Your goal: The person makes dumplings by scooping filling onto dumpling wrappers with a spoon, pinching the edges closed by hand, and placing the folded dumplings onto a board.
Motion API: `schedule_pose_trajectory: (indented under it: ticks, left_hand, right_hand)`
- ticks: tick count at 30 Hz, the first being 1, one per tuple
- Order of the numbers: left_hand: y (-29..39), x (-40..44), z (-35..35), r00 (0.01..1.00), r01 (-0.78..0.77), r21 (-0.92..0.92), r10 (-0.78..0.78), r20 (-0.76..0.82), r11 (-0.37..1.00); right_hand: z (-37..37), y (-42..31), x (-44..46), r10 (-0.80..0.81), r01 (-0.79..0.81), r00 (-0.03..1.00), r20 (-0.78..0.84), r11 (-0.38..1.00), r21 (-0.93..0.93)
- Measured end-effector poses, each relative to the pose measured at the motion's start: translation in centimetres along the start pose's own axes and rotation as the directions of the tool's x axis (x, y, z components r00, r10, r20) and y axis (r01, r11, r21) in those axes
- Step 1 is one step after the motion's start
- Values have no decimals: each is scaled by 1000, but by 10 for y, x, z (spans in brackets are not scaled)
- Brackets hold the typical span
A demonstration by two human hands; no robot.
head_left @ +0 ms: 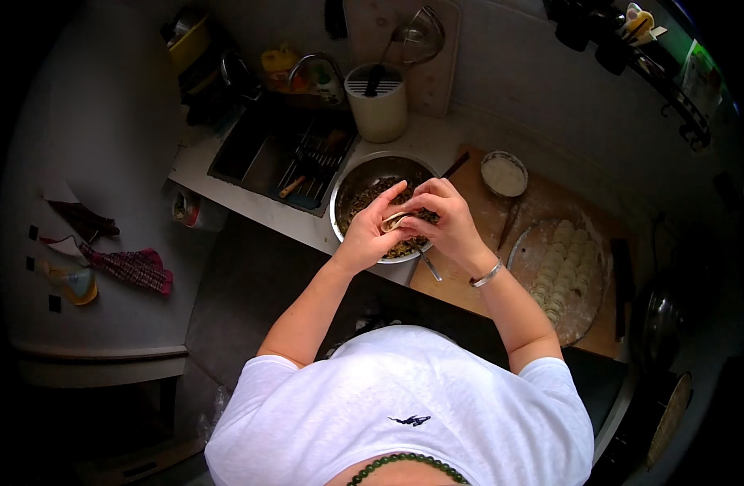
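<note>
Over a metal bowl [336, 212] of dark chopped filling [364, 194], both hands meet around a partly folded dumpling [394, 221]. My left hand [365, 235] cradles it from the left with the fingers curled beneath. My right hand [451, 217], a silver bangle at its wrist, pinches the wrapper's edge from the other side. Between the hands the dumpling's pale rim shows, while much of it is hidden by fingers. A metal utensil handle [429, 266] sticks out over the bowl's near rim.
Right of the bowl, a wooden board [453, 275] carries a small bowl of flour [504, 175], a rolling pin [509, 225] and a floured round tray [582, 320] with rows of dumplings [562, 267]. A sink [254, 154] and a white utensil holder [377, 109] stand behind on the left.
</note>
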State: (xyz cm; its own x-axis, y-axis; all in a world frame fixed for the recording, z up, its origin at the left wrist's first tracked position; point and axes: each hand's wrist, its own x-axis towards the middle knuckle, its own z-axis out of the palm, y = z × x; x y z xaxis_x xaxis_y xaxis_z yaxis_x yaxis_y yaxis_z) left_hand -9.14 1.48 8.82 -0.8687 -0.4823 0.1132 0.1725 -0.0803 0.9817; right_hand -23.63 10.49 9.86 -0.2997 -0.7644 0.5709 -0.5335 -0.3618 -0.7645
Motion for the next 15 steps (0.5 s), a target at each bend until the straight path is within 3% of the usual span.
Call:
schedule_pose_trajectory:
  ticks: [2, 6, 8, 9, 11, 12, 13, 15]
  left_hand:
    - [3, 1, -2, 998, 22, -16, -21, 52, 1000]
    - [6, 3, -6, 998, 42, -63, -39, 46, 997]
    - [7, 4, -4, 998, -41, 0, 41, -39, 999]
    - [6, 4, -6, 998, -43, 1, 43, -39, 999]
    - [5, 5, -10, 981, -88, 355, 143, -134, 931]
    - [11, 7, -6, 952, -144, 428, 242, -185, 892]
    - [7, 7, -7, 953, -141, 433, 240, -184, 890]
    - [2, 9, -12, 945, -141, 7, 137, -296, 990]
  right_hand:
    - [-4, -1, 4, -92, 102, 992, 91, 989, -107]
    - [-5, -3, 11, -101, 114, 990, 100, 984, -137]
    - [-5, -2, 15, -257, 280, 959, 117, 917, -285]
    - [-4, -3, 18, -259, 282, 959, 116, 916, -285]
    - [-3, -4, 26, -335, 349, 937, 100, 890, -293]
    - [-3, -5, 30, -335, 348, 937, 97, 891, -291]
    - [-4, -7, 33, -337, 362, 932, 133, 878, -312]
    - [-3, -12, 37, -344, 379, 925, 161, 864, -331]
